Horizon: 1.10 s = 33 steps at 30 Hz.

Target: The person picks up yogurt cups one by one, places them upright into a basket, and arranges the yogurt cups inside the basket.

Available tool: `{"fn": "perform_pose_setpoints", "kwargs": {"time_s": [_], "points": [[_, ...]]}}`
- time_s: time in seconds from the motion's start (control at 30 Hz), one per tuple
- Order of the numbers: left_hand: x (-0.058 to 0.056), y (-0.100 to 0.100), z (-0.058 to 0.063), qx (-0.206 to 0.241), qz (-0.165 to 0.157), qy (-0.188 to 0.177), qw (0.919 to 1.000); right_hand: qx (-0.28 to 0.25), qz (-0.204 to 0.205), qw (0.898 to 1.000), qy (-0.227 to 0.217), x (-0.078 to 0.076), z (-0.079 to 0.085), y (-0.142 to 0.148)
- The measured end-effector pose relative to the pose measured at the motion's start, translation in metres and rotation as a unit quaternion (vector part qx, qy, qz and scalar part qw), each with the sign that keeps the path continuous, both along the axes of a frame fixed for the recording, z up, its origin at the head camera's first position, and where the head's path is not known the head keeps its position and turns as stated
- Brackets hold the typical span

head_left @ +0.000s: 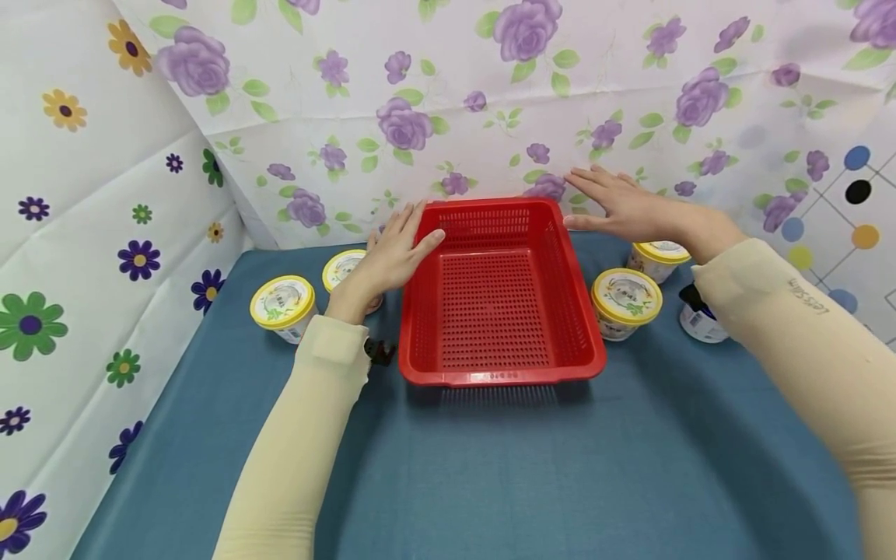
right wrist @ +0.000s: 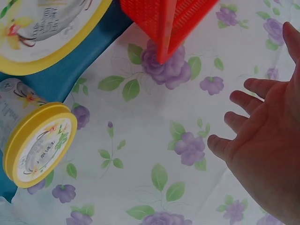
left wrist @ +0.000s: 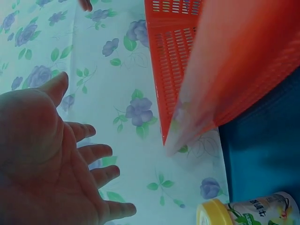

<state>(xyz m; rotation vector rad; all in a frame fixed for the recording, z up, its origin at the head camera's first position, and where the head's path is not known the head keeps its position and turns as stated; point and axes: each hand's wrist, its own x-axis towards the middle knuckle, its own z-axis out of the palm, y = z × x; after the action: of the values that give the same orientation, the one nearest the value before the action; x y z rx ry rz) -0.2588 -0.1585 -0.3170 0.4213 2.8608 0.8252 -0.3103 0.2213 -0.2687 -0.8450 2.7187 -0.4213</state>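
Note:
A red plastic basket (head_left: 500, 381) with slotted walls stands at the middle of the blue-covered table, towards the back. In the head view my left hand (head_left: 388, 257) is by its left rim, fingers extended. The left wrist view shows that palm (left wrist: 42, 150) with fingers spread, apart from the basket. My right hand (head_left: 623, 206) hovers near the basket's back right corner, fingers stretched out. In the right wrist view, a gap separates the right hand (right wrist: 267, 131) from the basket (right wrist: 171, 28). Neither hand holds anything.
Left of the basket are two yellow-lidded tubs (head_left: 283, 302), one partly behind the left hand. Two more yellow-lidded tubs (head_left: 626, 299) are on the right, beside a white-and-blue tub (head_left: 702, 323). A small dark object (head_left: 380, 352) lies near my left wrist. Flowered sheeting (head_left: 406, 70) hangs behind.

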Motion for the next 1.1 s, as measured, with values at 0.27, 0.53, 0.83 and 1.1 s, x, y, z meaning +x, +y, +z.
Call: {"fn": "perform_pose_setpoints", "kwargs": {"time_s": [0.27,0.53,0.83,1.1], "points": [[0.01,-0.01,-0.01,0.048,-0.023,-0.016,0.9984,-0.013,-0.003,1.0,-0.007,0.001,-0.004,0.006],[0.021,-0.018,-0.02,0.081,-0.024,-0.029,0.996,-0.014,-0.005,1.0,-0.021,0.007,-0.006,0.012],[0.025,-0.02,-0.029,0.102,-0.008,-0.039,0.994,-0.032,-0.01,0.999,-0.033,0.008,-0.008,0.019],[0.029,-0.022,-0.035,0.116,0.011,-0.057,0.9916,-0.031,-0.004,0.999,-0.029,0.011,-0.008,0.027]]}}
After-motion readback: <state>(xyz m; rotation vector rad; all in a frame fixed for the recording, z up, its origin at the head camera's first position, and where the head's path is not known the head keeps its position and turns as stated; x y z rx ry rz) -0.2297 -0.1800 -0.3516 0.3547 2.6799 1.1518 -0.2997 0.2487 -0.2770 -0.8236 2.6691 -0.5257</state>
